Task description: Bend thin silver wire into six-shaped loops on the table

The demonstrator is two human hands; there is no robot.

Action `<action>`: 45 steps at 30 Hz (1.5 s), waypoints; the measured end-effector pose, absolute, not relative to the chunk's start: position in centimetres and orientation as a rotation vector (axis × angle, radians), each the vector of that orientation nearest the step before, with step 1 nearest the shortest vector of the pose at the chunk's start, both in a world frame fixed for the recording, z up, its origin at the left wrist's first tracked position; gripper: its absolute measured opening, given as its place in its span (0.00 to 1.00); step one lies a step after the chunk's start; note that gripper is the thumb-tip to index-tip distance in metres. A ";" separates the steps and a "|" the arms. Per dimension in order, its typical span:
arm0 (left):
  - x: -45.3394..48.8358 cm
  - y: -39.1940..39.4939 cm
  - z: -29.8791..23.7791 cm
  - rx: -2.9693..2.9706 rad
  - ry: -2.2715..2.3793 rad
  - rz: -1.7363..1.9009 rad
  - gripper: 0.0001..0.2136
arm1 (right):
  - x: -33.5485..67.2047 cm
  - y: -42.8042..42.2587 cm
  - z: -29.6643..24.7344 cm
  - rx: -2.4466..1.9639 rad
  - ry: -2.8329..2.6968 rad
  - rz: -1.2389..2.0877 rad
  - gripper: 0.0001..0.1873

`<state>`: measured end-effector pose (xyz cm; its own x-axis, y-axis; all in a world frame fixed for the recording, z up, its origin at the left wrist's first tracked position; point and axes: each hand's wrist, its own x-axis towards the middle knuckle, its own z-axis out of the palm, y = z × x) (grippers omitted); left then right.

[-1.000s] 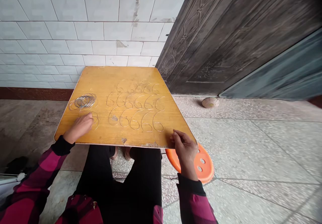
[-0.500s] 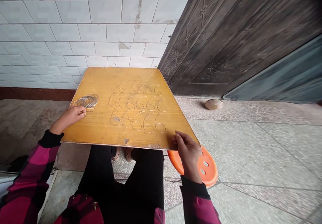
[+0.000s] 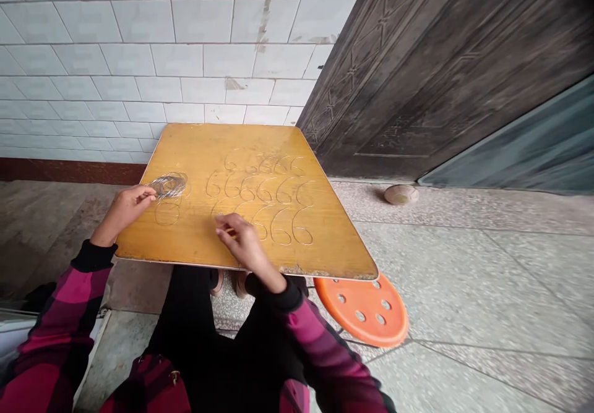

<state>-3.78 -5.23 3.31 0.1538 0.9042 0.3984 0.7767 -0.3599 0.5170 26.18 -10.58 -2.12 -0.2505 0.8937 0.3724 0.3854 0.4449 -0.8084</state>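
Observation:
A pile of thin, curled metal wires point(image 3: 171, 185) lies on the left side of a wooden-topped table point(image 3: 195, 240). At its near-left edge is my left hand point(image 3: 125, 211), thumb and forefinger pinched where strands of wire meet the fingertips. Some separate wire loops point(image 3: 167, 213) rest just below the pile. My right hand point(image 3: 242, 240) is over the front middle of the tabletop, fingers bent, with a gap between thumb and forefinger and nothing visible in it. It covers part of the rows of 6-shaped wires point(image 3: 281, 226) spread across the middle and right.
An orange plastic stool point(image 3: 366, 314) with round holes stands under the table's right front corner. Behind are a white tiled wall point(image 3: 199, 60) and a dark carved door point(image 3: 408, 79). A pale rounded object point(image 3: 401, 194) sits on the floor at right.
My right hand has moved left from the right front corner to the front middle. My left hand has gone from a fist to a pinch at the wire pile. The view has shifted slightly.

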 end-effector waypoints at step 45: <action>14.8 -6.3 0.7 1.599 0.806 1.206 0.08 | 30.7 -6.7 -0.9 -0.938 -0.868 1.303 0.14</action>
<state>14.77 -6.31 0.69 0.2980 0.8945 0.3332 -0.0350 -0.3386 0.9403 30.68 -6.75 -0.88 0.0790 0.9969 0.0009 -0.3847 0.0313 -0.9225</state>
